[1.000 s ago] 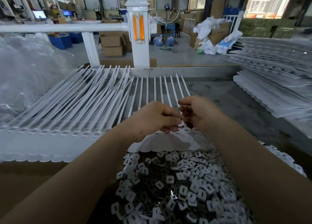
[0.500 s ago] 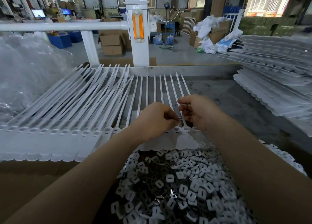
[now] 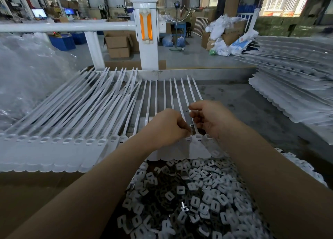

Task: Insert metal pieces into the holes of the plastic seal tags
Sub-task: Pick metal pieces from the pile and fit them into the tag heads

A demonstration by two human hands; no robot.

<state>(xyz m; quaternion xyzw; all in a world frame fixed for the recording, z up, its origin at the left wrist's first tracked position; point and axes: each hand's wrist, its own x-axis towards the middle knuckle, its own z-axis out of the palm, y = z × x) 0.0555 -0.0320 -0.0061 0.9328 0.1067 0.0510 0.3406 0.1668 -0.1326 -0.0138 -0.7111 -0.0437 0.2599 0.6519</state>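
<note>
A joined row of white plastic seal tags [image 3: 75,148] lies across the bench, its long straps fanning away from me. My left hand [image 3: 168,128] is over the tag heads, fingers curled, its fingertips pinching a small metal piece [image 3: 191,125] just above one tag's hole [image 3: 198,136]. My right hand [image 3: 211,117] hovers close beside it over the straps. Its fingers are curled inward, and whatever lies inside them is hidden. A heap of loose metal pieces [image 3: 194,199] fills the box in front of me, under my forearms.
More stacked white tag strips [image 3: 295,87] lie at the right on the grey bench. Clear plastic bags [image 3: 27,73] bulge at the left. A white railing post [image 3: 146,31] stands behind the bench. A cardboard edge [image 3: 36,193] borders the near left.
The tag row has slid slightly toward me. Both hands stayed together at the same tag heads, fingertips working the small metal piece between them.
</note>
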